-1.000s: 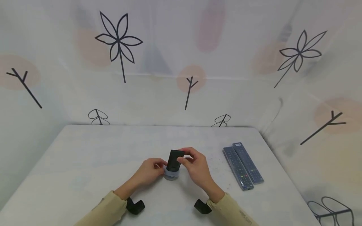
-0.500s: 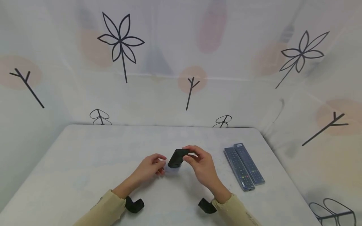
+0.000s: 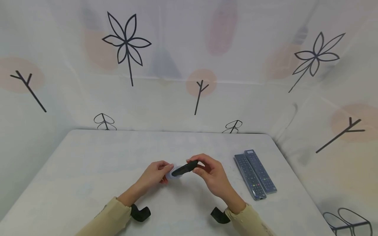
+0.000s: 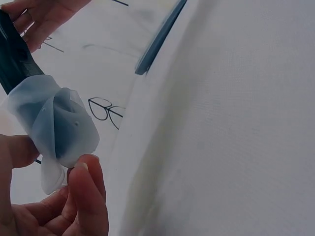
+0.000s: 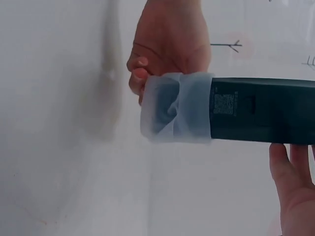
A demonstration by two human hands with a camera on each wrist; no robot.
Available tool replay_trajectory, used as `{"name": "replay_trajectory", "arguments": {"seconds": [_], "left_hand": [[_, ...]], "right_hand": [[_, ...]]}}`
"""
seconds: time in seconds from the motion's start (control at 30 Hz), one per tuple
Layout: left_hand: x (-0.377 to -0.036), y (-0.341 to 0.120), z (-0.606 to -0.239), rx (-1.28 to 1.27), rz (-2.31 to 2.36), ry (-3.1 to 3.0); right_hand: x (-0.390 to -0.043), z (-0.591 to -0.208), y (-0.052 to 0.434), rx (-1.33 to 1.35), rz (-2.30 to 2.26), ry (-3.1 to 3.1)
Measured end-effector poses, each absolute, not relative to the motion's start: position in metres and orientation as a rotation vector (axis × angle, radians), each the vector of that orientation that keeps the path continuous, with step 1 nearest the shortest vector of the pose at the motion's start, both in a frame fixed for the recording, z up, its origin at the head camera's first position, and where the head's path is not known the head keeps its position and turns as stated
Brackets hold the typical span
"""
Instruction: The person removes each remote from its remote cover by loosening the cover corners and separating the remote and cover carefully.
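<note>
A black remote control point(image 3: 185, 168) with a QR code on its back is held above the table between both hands. Its left end sits inside a translucent soft cover point(image 5: 192, 108), which is bunched and folded around that end. My left hand point(image 3: 153, 174) pinches the loose end of the cover between thumb and fingers, as the left wrist view shows. At the bare end, my right hand point(image 3: 212, 175) grips the remote by its edges. Part of the remote inside the cover shows only dimly through the material.
Two dark remotes in clear wrapping, a nearer one point(image 3: 250, 177) and a farther one point(image 3: 260, 171), lie side by side at the right of the white table point(image 3: 118, 147). A patterned cloth point(image 3: 165, 105) hangs behind and along the sides. Black wrist mounts point(image 3: 140, 213) stick out by the sleeves.
The remote has tipped from nearly upright to almost level, its bare end swinging right and down. My left fingers, loosely by the cover half a second ago, now pinch its end.
</note>
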State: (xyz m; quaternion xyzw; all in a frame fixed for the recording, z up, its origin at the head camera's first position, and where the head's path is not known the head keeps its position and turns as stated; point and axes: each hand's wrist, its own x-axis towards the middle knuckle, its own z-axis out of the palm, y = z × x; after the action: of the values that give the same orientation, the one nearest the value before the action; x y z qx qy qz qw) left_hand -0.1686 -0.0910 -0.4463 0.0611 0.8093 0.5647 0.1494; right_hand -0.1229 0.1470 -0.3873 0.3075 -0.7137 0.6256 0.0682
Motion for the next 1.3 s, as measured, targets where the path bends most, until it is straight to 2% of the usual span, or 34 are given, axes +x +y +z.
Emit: {"name": "replay_trajectory", "arguments": {"seconds": [0.27, 0.63, 1.3], "left_hand": [[-0.166, -0.091, -0.445, 0.176, 1.763, 2.331], [-0.168, -0.095, -0.438, 0.045, 1.948, 2.390], [-0.165, -0.104, -0.427, 0.001, 2.109, 2.439]], "right_hand": [[-0.123, -0.389, 0.150, 0.955, 1.910, -2.136], [-0.127, -0.394, 0.157, 0.758, 1.916, -2.197], [-0.132, -0.398, 0.160, 0.173, 2.023, -2.383]]}}
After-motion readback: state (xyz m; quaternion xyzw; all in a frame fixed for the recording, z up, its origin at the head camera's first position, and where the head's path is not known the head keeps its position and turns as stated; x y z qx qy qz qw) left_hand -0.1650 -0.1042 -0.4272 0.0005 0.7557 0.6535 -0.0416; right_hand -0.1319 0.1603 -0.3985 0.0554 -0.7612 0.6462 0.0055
